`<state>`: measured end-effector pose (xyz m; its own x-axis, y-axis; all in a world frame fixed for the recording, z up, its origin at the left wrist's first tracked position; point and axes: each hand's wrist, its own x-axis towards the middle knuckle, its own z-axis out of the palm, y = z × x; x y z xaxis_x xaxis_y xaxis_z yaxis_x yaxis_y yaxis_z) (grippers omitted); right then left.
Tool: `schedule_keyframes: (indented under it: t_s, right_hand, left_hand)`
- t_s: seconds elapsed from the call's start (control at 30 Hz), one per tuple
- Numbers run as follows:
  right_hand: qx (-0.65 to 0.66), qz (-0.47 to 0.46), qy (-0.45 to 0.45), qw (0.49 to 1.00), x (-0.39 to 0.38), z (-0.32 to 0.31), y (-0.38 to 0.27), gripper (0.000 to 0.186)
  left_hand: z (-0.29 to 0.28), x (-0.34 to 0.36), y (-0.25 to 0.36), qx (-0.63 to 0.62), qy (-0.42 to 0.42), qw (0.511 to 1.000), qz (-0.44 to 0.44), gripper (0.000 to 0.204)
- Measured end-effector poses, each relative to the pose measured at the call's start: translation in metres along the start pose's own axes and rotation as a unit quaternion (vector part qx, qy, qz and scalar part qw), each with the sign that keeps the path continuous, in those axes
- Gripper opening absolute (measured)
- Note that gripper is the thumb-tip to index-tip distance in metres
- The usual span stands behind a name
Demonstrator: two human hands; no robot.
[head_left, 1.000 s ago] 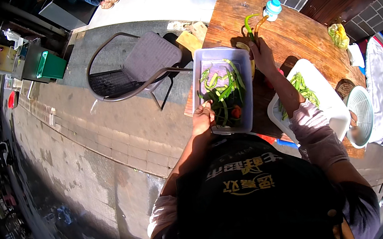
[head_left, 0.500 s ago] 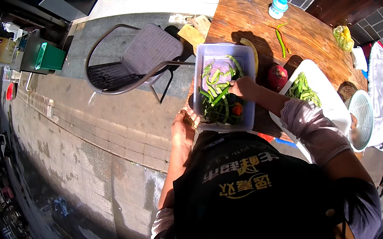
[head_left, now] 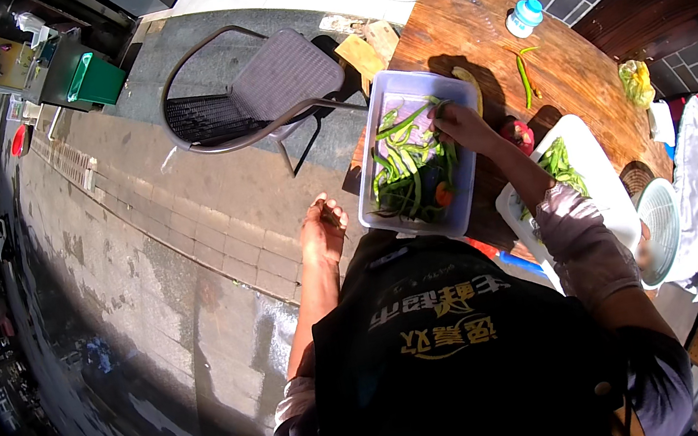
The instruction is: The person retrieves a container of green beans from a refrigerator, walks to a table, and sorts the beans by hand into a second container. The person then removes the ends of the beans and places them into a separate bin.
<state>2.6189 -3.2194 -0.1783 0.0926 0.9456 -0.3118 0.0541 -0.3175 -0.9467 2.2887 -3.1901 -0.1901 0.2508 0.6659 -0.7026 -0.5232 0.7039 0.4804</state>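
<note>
Right hand (head_left: 460,123) closed on green pepper (head_left: 407,120) inside white tub (head_left: 449,91), left hand (head_left: 323,231) loosely open, empty, held just beside tub, off table (head_left: 463,17).

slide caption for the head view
Right hand reaches into a white tub of green peppers; left hand hangs free.

The right hand (head_left: 460,123) reaches into a white tub (head_left: 377,104) of green peppers (head_left: 406,172) on the wooden table (head_left: 463,17). The left hand (head_left: 322,233) hangs open left of it. Far left stands 1 grey chair (head_left: 273,84); 1 small bottle (head_left: 524,17) sits far right.
</note>
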Motion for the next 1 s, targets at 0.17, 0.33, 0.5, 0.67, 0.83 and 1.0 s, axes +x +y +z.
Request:
schedule_keyframes:
  t_s: [0.17, 0.33, 0.5, 0.67, 0.83, 1.0]
  right_hand:
    - [-0.058, 0.083, -0.002, 0.995, 0.007, 0.003, -0.001, 0.022]
    - [-0.289, 0.151, -0.042, 0.944, 0.009, 0.045, 0.036, 0.03]
    - [-0.442, 0.046, 0.016, 0.896, 0.005, 0.077, 0.062, 0.031]
    - [-0.428, 0.009, 0.092, 0.899, 0.018, 0.056, 0.012, 0.019]
    - [-0.524, -0.117, 0.107, 0.837, 0.067, 0.046, 0.048, 0.018]
    - [-0.533, -0.142, 0.08, 0.831, 0.06, 0.037, 0.013, 0.015]
  left_hand:
    - [0.0, 0.001, 0.004, -0.01, -0.01, 1.0, 0.01, 0.015]
    - [-0.006, 0.003, 0.004, -0.004, -0.002, 1.0, 0.007, 0.015]
    - [-0.003, -0.003, 0.001, -0.02, 0.014, 1.0, -0.012, 0.015]
    - [-0.014, -0.004, 0.001, -0.011, 0.015, 1.0, 0.007, 0.016]
    - [-0.005, -0.012, 0.003, 0.005, 0.016, 1.0, -0.014, 0.018]
    - [-0.027, -0.02, 0.002, -0.011, 0.027, 1.0, 0.009, 0.019]
